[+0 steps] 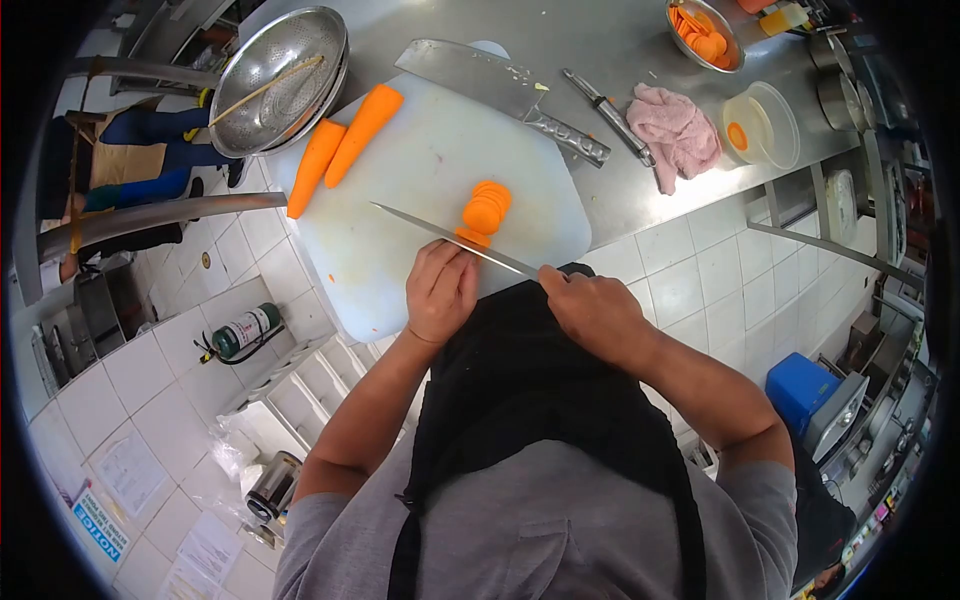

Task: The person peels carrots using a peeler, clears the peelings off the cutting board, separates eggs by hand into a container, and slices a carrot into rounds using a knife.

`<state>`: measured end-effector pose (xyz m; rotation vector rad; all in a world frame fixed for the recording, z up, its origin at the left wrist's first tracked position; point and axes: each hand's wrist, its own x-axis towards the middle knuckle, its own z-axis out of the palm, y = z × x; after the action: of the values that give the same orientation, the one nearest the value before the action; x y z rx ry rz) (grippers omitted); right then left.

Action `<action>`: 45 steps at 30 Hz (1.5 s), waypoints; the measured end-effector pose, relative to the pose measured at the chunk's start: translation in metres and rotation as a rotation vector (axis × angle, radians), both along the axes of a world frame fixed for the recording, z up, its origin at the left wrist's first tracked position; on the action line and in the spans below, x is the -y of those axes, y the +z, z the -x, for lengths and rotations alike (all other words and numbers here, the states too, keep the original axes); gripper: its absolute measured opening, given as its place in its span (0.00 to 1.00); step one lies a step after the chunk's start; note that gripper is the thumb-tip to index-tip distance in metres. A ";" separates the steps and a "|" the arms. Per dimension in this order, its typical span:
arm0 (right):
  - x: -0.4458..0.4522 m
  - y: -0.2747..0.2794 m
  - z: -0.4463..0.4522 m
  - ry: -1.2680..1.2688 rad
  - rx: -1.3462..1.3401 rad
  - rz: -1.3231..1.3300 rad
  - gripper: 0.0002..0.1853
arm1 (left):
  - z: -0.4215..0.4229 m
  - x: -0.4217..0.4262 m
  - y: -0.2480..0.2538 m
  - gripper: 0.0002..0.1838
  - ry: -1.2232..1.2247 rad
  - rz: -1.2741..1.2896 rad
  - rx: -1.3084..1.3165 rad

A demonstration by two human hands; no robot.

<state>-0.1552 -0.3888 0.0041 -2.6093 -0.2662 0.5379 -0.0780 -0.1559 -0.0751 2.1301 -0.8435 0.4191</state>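
My right hand (596, 312) is closed round the handle of a long kitchen knife (425, 224). The blade slants up and left across the white cutting board (400, 185), against a piece of carrot (474, 238). My left hand (441, 288) presses its bent fingers together by the blade; they grip the carrot's near end, mostly hidden under them. Just beyond the blade leans a row of round carrot slices (487, 207). Two peeled carrots, one longer (365, 132) and one shorter (315, 168), lie at the board's left edge.
A cleaver (470, 76) lies across the board's far edge. Right of it are a slim metal tool (610, 116), a pink cloth (675, 132) and a clear tub (785, 125). A metal bowl (738, 55) holds carrot slices. Colanders (235, 105) stand left; another person (150, 145) is beyond.
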 end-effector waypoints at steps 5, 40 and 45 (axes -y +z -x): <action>-0.005 -0.022 -0.012 0.013 0.025 -0.039 0.05 | 0.001 0.001 0.000 0.12 0.002 0.007 -0.012; -0.001 0.014 -0.009 0.026 -0.025 -0.011 0.06 | 0.003 0.000 0.001 0.11 -0.001 0.016 -0.001; 0.007 0.014 0.011 0.012 0.095 0.010 0.07 | 0.005 -0.001 -0.003 0.11 0.017 -0.004 0.013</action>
<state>-0.1662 -0.3954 0.0184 -2.6486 -0.3110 0.4211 -0.0827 -0.1546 -0.0779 2.1413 -0.8348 0.4403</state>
